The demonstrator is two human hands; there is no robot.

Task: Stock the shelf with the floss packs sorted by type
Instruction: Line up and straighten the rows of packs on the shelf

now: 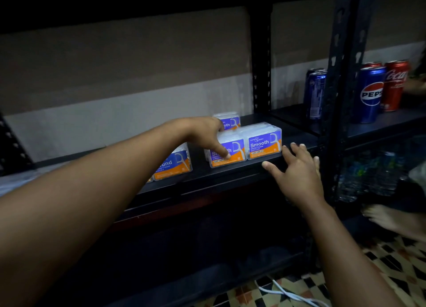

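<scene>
Dim light covers a black metal shelf that runs across the middle of the frame, backed by a wall that is brown above and pale grey below. At centre, two clear floss packs labelled "Smooth" stand side by side at the shelf's front edge: the right Smooth pack shows its whole purple and orange label, while the left Smooth pack is partly covered by the left hand. That hand reaches in from the lower left, its fingers spread and fairly straight, with one fingertip pressed on the front label and the others lying over the pack's top; it does not curl round the pack. Behind these, a third Smooth pack stands further back on the shelf. To the left of centre, well apart from the Smooth group, a floss pack whose label ends in "und" stands at the front edge, half hidden by the forearm. The right hand sits right of centre, fingers open and spread, its fingertips at the shelf edge just beside the right Smooth pack, holding nothing. At upper right, past a black upright post, blue Pepsi cans and a red Coca-Cola can stand on a neighbouring shelf. Patterned floor tiles and a white cable show at lower right.
</scene>
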